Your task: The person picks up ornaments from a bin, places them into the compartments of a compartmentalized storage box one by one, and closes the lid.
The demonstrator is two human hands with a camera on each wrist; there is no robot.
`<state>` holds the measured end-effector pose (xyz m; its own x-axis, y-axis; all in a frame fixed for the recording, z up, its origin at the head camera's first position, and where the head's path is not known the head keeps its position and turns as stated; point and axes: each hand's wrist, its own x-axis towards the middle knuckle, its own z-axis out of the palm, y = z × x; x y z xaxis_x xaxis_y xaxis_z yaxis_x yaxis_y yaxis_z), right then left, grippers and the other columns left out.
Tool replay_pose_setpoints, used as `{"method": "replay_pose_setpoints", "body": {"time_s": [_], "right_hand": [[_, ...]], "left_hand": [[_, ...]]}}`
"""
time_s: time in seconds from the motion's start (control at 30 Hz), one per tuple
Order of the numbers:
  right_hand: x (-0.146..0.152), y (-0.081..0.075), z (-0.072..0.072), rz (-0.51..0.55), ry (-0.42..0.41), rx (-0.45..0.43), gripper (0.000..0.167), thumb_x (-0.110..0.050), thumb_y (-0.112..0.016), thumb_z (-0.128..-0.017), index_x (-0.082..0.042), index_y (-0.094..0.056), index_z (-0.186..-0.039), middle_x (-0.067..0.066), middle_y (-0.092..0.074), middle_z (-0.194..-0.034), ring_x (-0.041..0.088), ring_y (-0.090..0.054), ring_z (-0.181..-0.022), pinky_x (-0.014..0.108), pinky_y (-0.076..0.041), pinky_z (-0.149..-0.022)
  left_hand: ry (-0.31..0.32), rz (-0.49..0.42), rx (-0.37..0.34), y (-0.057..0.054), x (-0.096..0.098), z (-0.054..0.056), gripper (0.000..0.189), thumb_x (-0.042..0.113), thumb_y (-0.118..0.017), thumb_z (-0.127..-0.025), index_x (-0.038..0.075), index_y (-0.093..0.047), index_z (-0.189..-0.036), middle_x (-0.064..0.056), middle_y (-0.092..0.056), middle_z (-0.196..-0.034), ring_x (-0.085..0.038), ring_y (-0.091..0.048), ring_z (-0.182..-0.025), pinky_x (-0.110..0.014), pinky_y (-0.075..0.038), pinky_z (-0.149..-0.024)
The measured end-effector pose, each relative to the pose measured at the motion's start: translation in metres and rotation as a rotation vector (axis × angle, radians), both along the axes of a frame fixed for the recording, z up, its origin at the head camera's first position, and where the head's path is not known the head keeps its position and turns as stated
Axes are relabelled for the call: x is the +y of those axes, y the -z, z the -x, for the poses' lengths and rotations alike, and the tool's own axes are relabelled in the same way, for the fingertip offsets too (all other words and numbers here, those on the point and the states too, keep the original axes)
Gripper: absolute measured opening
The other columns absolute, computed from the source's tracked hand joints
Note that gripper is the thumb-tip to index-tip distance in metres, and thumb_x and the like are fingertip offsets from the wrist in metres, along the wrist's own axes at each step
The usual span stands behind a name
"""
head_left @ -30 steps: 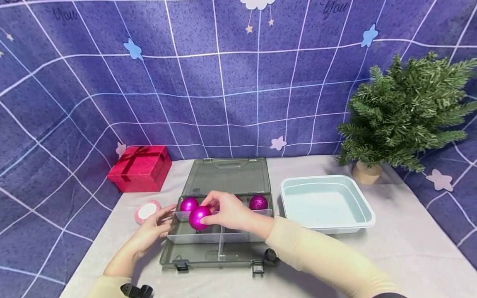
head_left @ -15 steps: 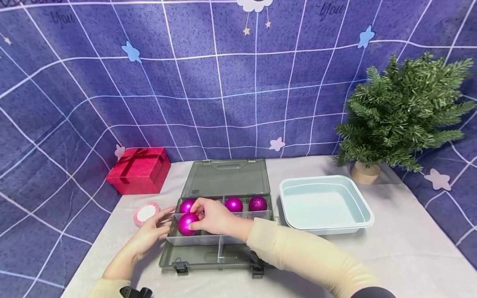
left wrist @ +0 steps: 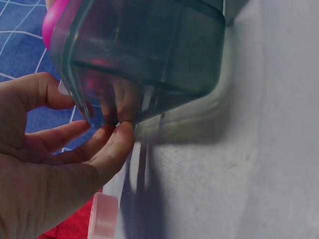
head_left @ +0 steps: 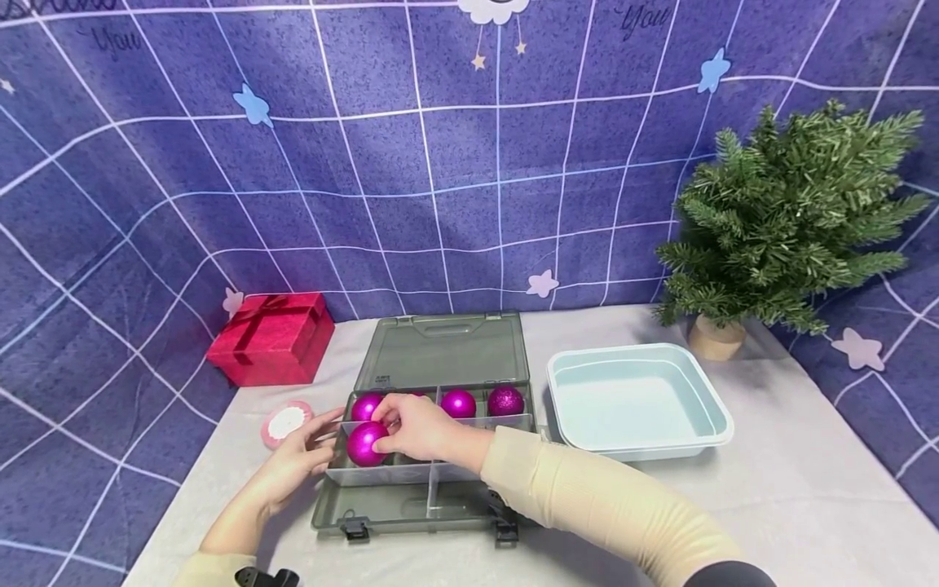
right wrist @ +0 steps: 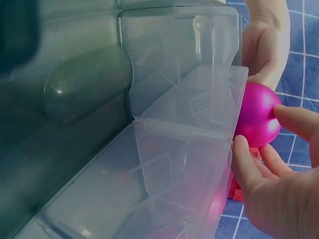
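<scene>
My right hand (head_left: pixel 420 428) pinches a shiny magenta Christmas bauble (head_left: pixel 364 446) between thumb and fingers, over the left middle compartment of a grey see-through divider box (head_left: pixel 392 499). In the right wrist view the bauble (right wrist: pixel 259 119) shows at the top edge of a clear divider (right wrist: pixel 184 132). More magenta baubles sit in the back row, among them a smooth one (head_left: pixel 458 403) and a glittery one (head_left: pixel 506 400); another is mostly hidden by my right hand. My left hand (head_left: pixel 293 466) rests with spread fingers against the box's left side; its fingertips (left wrist: pixel 122 137) touch the outer wall.
The box's lid (head_left: pixel 443 359) lies folded back behind it. Right of it stands a pale blue tray (head_left: pixel 638 447), with a small artificial fir tree (head_left: pixel 785 220) behind. A red gift box (head_left: pixel 275 338) and a pink ribbon roll (head_left: pixel 286 424) lie to the left.
My right hand has moved left and slightly lower with the bauble, uncovering a bauble in the back row. The left hand has stayed at the box's side.
</scene>
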<state>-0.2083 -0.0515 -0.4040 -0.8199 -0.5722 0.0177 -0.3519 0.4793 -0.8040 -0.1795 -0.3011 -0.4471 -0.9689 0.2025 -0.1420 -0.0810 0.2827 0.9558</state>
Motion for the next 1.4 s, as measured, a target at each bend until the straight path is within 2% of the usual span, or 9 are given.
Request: {"method": "replay_pose_setpoints", "body": {"time_s": [0.13, 0.3, 0.4, 0.67, 0.9, 1.03, 1.17, 1.3, 1.4], "right_hand": [[0.003, -0.002, -0.001, 0.027, 0.002, -0.063, 0.021, -0.01, -0.076, -0.091, -0.009, -0.073, -0.111, -0.001, -0.072, -0.097, 0.009, -0.067, -0.089, 0.021, -0.052, -0.08], [0.009, -0.006, -0.004, 0.216, -0.015, -0.367, 0.026, 0.001, -0.062, -0.096, 0.006, -0.069, -0.121, 0.014, -0.071, -0.109, 0.033, -0.068, -0.107, 0.033, -0.058, -0.085], [0.011, -0.005, -0.004, 0.277, -0.029, -0.469, 0.029, 0.004, -0.059, -0.096, 0.011, -0.066, -0.124, 0.021, -0.068, -0.119, 0.038, -0.063, -0.117, 0.038, -0.056, -0.09], [0.016, -0.006, -0.002, 0.268, -0.054, -0.473, 0.031, 0.003, -0.058, -0.097, 0.011, -0.064, -0.127, 0.022, -0.066, -0.125, 0.039, -0.061, -0.12, 0.041, -0.054, -0.095], [0.034, -0.016, 0.005, 0.278, -0.057, -0.477, 0.027, -0.001, -0.06, -0.097, 0.008, -0.066, -0.122, 0.02, -0.072, -0.107, 0.034, -0.07, -0.1, 0.038, -0.057, -0.087], [0.052, -0.028, 0.013, 0.282, -0.04, -0.445, 0.028, -0.001, -0.06, -0.096, 0.008, -0.064, -0.123, 0.017, -0.073, -0.101, 0.03, -0.07, -0.094, 0.032, -0.057, -0.081], [0.075, -0.043, 0.025, 0.284, -0.009, -0.413, 0.032, 0.0, -0.058, -0.098, 0.01, -0.06, -0.128, 0.025, -0.07, -0.111, 0.034, -0.069, -0.1, 0.033, -0.056, -0.085], [0.101, -0.057, 0.039, 0.283, 0.041, -0.379, 0.032, -0.001, -0.053, -0.101, 0.009, -0.058, -0.131, 0.027, -0.067, -0.118, 0.038, -0.066, -0.11, 0.039, -0.054, -0.095], [0.12, -0.065, 0.053, 0.315, 0.129, -0.345, 0.03, -0.001, -0.051, -0.102, 0.01, -0.059, -0.129, 0.024, -0.068, -0.116, 0.033, -0.067, -0.106, 0.037, -0.054, -0.094]], "left_hand": [[0.004, -0.008, 0.002, 0.001, 0.0, 0.0, 0.077, -0.011, -0.053, -0.084, -0.008, -0.027, -0.156, -0.038, -0.035, -0.149, -0.019, -0.055, -0.11, -0.031, -0.053, -0.082], [0.009, -0.019, 0.007, 0.001, -0.001, 0.001, 0.077, -0.011, -0.053, -0.085, -0.008, -0.026, -0.157, -0.039, -0.035, -0.148, -0.015, -0.058, -0.107, -0.03, -0.054, -0.083], [0.012, -0.018, 0.015, 0.0, -0.001, 0.003, 0.077, -0.011, -0.053, -0.085, -0.008, -0.026, -0.157, -0.039, -0.034, -0.148, -0.014, -0.058, -0.106, -0.029, -0.054, -0.083], [0.022, -0.017, 0.011, -0.001, -0.001, 0.005, 0.076, -0.011, -0.053, -0.086, -0.008, -0.025, -0.157, -0.039, -0.034, -0.149, -0.014, -0.058, -0.109, -0.029, -0.054, -0.084], [0.021, -0.016, 0.006, -0.008, 0.005, 0.013, 0.06, -0.002, -0.049, -0.098, -0.015, -0.026, -0.152, -0.04, -0.038, -0.145, -0.006, -0.057, -0.102, -0.025, -0.053, -0.083], [-0.064, -0.015, 0.034, -0.023, 0.013, 0.025, 0.052, 0.003, -0.044, -0.104, -0.018, -0.03, -0.149, -0.038, -0.038, -0.145, -0.002, -0.057, -0.102, -0.028, -0.052, -0.094], [-0.156, -0.013, 0.067, -0.04, 0.02, 0.045, 0.048, 0.006, -0.043, -0.105, -0.014, -0.035, -0.149, -0.029, -0.041, -0.145, 0.001, -0.053, -0.106, -0.026, -0.048, -0.1], [-0.164, 0.03, 0.108, -0.054, 0.022, 0.07, 0.048, 0.009, -0.045, -0.106, -0.012, -0.039, -0.148, -0.026, -0.049, -0.141, -0.012, -0.056, -0.115, -0.027, -0.049, -0.099], [-0.114, -0.006, 0.094, -0.061, 0.021, 0.095, 0.049, 0.011, -0.045, -0.107, -0.012, -0.037, -0.149, -0.015, -0.061, -0.128, -0.014, -0.06, -0.112, -0.03, -0.05, -0.099]]}}
